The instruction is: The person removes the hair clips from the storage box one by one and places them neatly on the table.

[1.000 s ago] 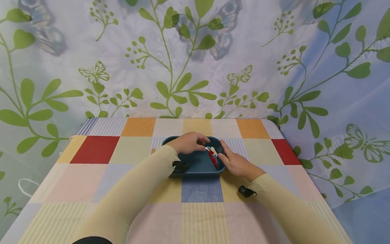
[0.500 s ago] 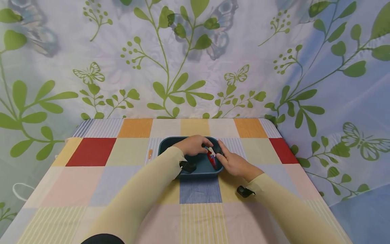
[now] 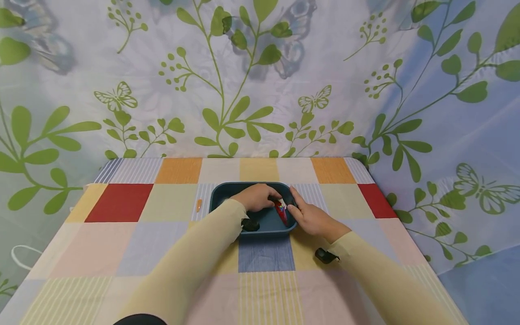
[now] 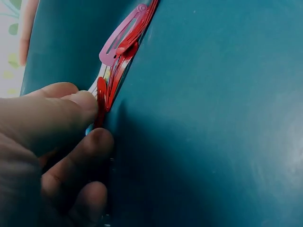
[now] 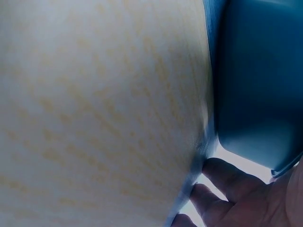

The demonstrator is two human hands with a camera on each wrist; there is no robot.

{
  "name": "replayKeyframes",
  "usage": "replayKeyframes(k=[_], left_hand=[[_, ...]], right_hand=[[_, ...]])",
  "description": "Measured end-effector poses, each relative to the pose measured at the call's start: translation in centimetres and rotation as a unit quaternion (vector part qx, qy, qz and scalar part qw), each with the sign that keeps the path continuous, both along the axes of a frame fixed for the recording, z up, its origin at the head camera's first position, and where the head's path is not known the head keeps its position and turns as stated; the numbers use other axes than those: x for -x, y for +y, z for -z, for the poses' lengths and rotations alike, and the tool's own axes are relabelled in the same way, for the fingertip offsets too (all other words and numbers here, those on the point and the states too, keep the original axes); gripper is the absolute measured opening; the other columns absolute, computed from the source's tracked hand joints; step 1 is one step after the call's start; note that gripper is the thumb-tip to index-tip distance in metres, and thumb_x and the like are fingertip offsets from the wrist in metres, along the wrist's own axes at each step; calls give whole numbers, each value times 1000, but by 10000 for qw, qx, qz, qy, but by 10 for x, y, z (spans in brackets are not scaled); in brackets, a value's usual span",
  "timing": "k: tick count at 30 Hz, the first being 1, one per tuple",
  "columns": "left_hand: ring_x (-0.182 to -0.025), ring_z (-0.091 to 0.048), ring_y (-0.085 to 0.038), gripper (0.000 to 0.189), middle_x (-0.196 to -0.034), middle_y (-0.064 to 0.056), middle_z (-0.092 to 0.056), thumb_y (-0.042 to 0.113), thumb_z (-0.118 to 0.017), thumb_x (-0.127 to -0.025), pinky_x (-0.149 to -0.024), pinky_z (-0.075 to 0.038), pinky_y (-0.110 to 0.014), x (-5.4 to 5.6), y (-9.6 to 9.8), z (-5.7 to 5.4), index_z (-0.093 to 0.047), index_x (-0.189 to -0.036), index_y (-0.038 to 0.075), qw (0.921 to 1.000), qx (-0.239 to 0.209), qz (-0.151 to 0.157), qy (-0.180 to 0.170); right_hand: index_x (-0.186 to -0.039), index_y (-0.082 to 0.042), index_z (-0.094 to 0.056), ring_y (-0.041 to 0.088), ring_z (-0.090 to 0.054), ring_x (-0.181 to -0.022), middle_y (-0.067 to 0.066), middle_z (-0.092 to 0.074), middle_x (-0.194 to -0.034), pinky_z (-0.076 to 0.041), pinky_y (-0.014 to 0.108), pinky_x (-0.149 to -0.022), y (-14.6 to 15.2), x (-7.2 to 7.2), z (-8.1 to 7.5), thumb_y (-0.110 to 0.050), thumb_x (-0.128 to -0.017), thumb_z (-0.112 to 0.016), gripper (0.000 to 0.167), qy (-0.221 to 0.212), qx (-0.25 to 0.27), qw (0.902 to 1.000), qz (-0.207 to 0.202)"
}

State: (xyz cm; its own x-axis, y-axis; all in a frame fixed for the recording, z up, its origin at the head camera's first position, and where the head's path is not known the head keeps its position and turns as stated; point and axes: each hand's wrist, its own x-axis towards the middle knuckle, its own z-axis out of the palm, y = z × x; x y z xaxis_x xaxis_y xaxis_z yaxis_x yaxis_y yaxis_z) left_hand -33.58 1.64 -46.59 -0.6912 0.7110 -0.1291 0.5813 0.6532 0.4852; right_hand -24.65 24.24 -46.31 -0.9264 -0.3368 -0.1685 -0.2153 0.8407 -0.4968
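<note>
A dark teal plastic tray point(image 3: 266, 233) sits on the tablecloth in the head view. At its right end lies a line of snap hair clips point(image 3: 280, 212), mostly red, with a pink hair clip point(image 4: 108, 58) among them in the left wrist view. My left hand point(image 3: 255, 197) reaches into the tray and pinches a red hair clip point(image 4: 101, 89) between thumb and finger. Its other fingers are curled below. My right hand point(image 3: 316, 220) grips the tray's right side, thumb at the rim and fingers on the outside. The left hand partly hides the clips.
A small orange oblong thing point(image 3: 199, 205) lies on the patchwork tablecloth point(image 3: 266, 255), left of the tray. Behind the table hangs a leaf-patterned curtain point(image 3: 162, 67). A white cord point(image 3: 20, 247) loops at the left edge.
My left hand has shifted slightly right and down, closer over the hair clips. My right hand stays on the tray's side. The head view has shifted a little, showing the orange thing fully.
</note>
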Motion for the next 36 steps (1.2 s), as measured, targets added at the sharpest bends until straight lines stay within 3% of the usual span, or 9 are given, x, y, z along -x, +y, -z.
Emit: replayKeyframes(k=[6, 14, 20, 36], left_hand=[[-132, -63, -16, 37, -137, 3, -72, 17, -70, -102, -116, -46, -38, -3, -1, 3, -71, -138, 21, 9999, -3, -118, -58], [-123, -67, -13, 29, -125, 6, -77, 16, -72, -100, -112, -49, -36, -4, 0, 4, -77, -128, 22, 9997, 36, -93, 229], [-123, -66, -12, 25, -125, 7, -76, 18, -71, -101, -113, -48, -35, -3, 1, 7, -80, -124, 24, 9990, 114, -98, 427], [-123, -68, -15, 20, -121, 5, -78, 22, -69, -103, -113, -49, -36, -4, -4, 7, -82, -117, 21, 9989, -170, -61, 436]], right_hand=[[-171, -16, 3, 47, -55, -138, 31, -50, -155, -40, 63, -116, -1, -2, -2, -46, -115, -29, 70, -18, -4, 10000, -1], [-171, -17, 2, 48, -54, -140, 32, -48, -156, -39, 63, -117, 0, -3, -3, -45, -115, -29, 70, 40, 14, 10000, 7], [-171, -17, 2, 46, -54, -141, 31, -49, -156, -39, 62, -117, 0, -3, -2, -50, -114, -28, 72, 79, 8, 10000, 29], [-171, -15, 1, 47, -54, -140, 31, -49, -155, -41, 62, -116, -2, -4, -3, -50, -114, -28, 72, 82, -13, 10000, 16]])
